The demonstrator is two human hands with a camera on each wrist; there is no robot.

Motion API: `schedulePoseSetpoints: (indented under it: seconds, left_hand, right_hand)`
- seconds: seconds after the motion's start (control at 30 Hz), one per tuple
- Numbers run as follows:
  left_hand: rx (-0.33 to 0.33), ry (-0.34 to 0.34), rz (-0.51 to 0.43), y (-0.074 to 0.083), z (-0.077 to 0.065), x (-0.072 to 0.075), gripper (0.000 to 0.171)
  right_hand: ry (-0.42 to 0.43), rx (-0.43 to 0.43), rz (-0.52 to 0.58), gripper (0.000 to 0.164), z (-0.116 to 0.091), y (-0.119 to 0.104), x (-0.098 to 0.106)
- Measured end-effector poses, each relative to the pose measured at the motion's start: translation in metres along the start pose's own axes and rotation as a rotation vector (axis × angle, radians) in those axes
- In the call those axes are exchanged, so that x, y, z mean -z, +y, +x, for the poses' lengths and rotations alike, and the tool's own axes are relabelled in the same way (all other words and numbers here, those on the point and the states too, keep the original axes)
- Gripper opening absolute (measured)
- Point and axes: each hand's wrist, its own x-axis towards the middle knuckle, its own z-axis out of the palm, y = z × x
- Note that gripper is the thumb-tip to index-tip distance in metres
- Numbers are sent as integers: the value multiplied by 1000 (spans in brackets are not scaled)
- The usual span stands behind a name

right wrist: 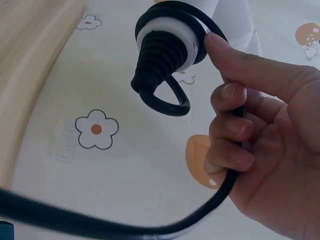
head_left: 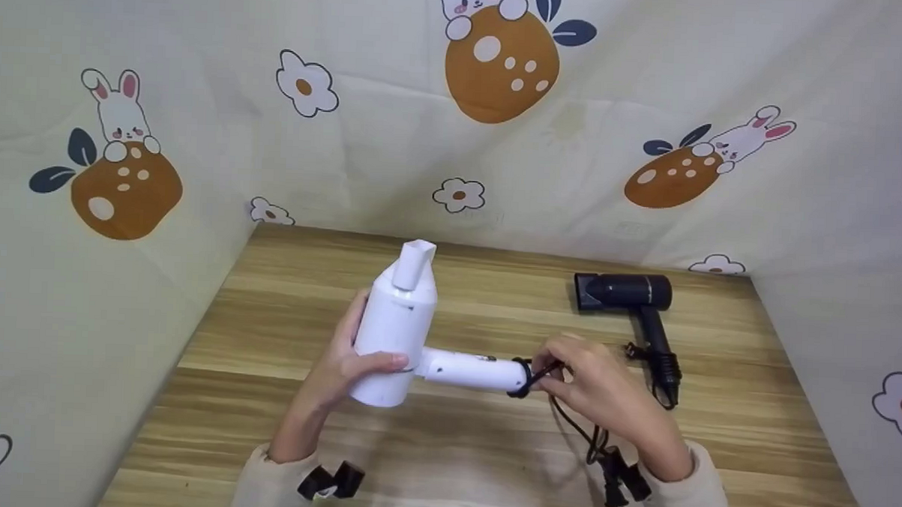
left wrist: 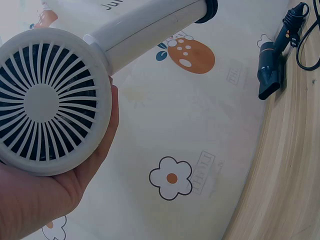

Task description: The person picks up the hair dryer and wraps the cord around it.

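One white hair dryer [head_left: 394, 330], up above the counter [head_left: 285, 278] left of centre, and the person's left-hand grip [head_left: 339, 371] has it: fingers round the barrel, thumb across it. Smooth, glossy casing here, sloped at the far shoulder, with a narrow white nozzle [head_left: 413, 266] on top of that. Underneath, from the left wrist, we get the grille [left wrist: 41, 102], curved white vanes fanning from a round hub over a dark interior. Rightward along the plain white handle [head_left: 469, 369], and there's the snag: black cord [right wrist: 215, 200] looped round its end, just by a ribbed black sleeve [right wrist: 159, 59]. The right-hand grip [head_left: 589, 375] is on that cord, fingers curled over it, hiding part of the handle's tip from the head view. Below, towards the near side, the two-pronged plug [head_left: 614, 493] hangs close by the right wrist. Over at far right, well apart, a black hair dryer [head_left: 621, 292] lies on the counter, nozzle to the left, its own cord bundled round the handle. Behind everything, a pale printed backdrop [head_left: 380, 146]. Direction, then: the white barrel's long axis runs near to far, leaning slightly right, nozzle pointing far; the handle juts right.
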Motion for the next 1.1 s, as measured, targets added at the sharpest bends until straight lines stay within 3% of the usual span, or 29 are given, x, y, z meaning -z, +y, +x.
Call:
schedulePoseSetpoints:
  seconds: [0.13,0.33,0.47,0.6,0.73,0.83,0.97,1.1]
  left_hand:
    - [3,-57,-12,0,0,2,77]
    - [-34,-194,-11,-1,0,6,83]
    - [-53,-247,-70,-2,-3,8,89]
    - [-89,-308,-164,-4,-3,11,93]
    - [-110,-366,-279,-9,-3,14,95]
    - [-111,-393,-355,-12,-3,15,88]
    - [-103,-409,-434,-12,-3,14,70]
    - [-117,-394,-473,-10,-3,11,60]
  right_hand:
    - [-81,17,134,17,1,4,2]
    - [-221,-53,328,13,5,11,7]
    - [-281,-46,569,9,5,20,2]
    - [-309,42,839,6,5,28,-4]
    - [-310,184,1060,8,8,31,-12]
    - [-284,256,1169,14,9,32,-20]
    - [-213,271,1239,29,9,33,-31]
    - [-144,222,1288,40,6,31,-41]
